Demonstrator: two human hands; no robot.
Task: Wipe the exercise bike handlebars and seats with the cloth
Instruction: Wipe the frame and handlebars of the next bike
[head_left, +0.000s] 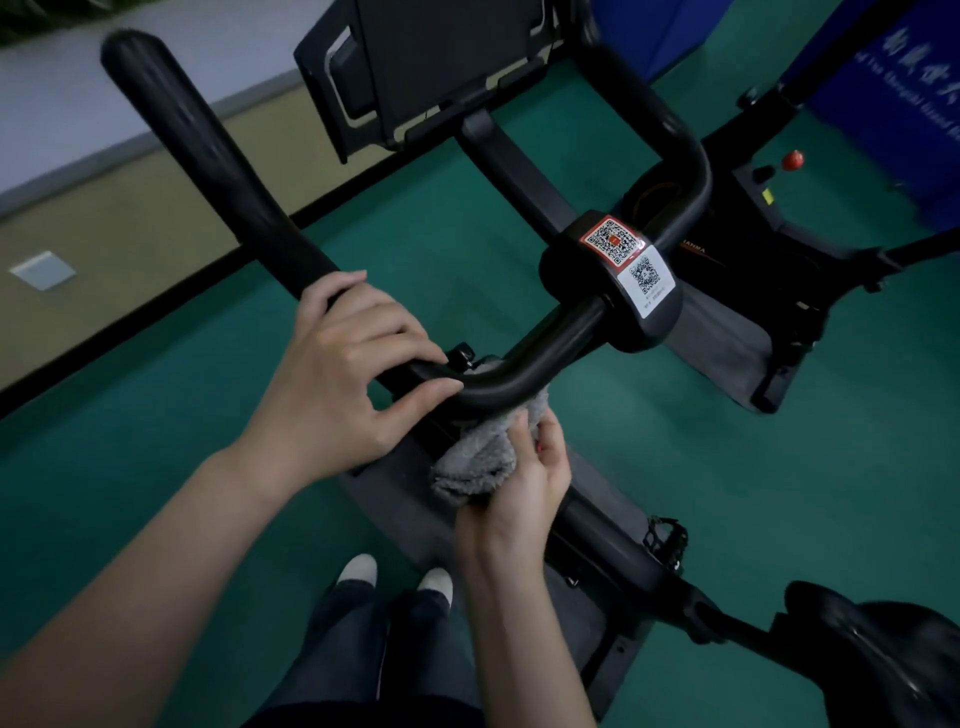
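Handlebar step: my L hand clasps the black curved tubular handlebar, my R hand bunches the grey terry cloth under its bend; next, prob., slide cloth toward 1 o'clock, then black padded seat at 5 o'clock.

I see a green floor carrying the exercise bike and my white-toed shoes; a tan strip borders it at left.

place: gym room | signs: exercise bike, green sports floor, blue banner
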